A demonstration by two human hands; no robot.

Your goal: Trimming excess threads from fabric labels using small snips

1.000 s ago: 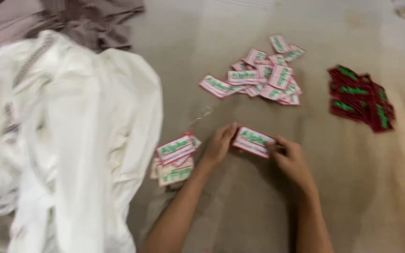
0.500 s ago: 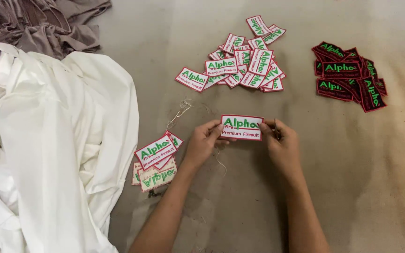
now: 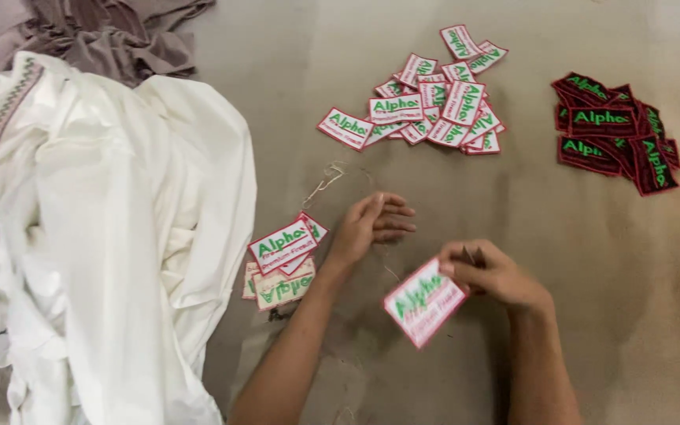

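My right hand (image 3: 491,272) pinches one white cloth label (image 3: 424,301) with a red border and green lettering, tilted above the tan surface. My left hand (image 3: 371,224) rests open just left of it, fingers spread and pointing right, holding nothing. A small stack of the same white labels (image 3: 282,257) lies beside my left wrist. A thin loose thread (image 3: 326,182) lies just beyond my left hand.
A scattered pile of white labels (image 3: 430,102) lies at the top centre. A pile of black labels with green lettering (image 3: 619,134) sits at the top right. A white garment (image 3: 96,228) covers the left side, with grey-brown fabric (image 3: 112,31) behind it.
Both hands held the white label flat between them before. Now my left hand has let go and opened, and my right hand has drawn the label nearer and tilted it.
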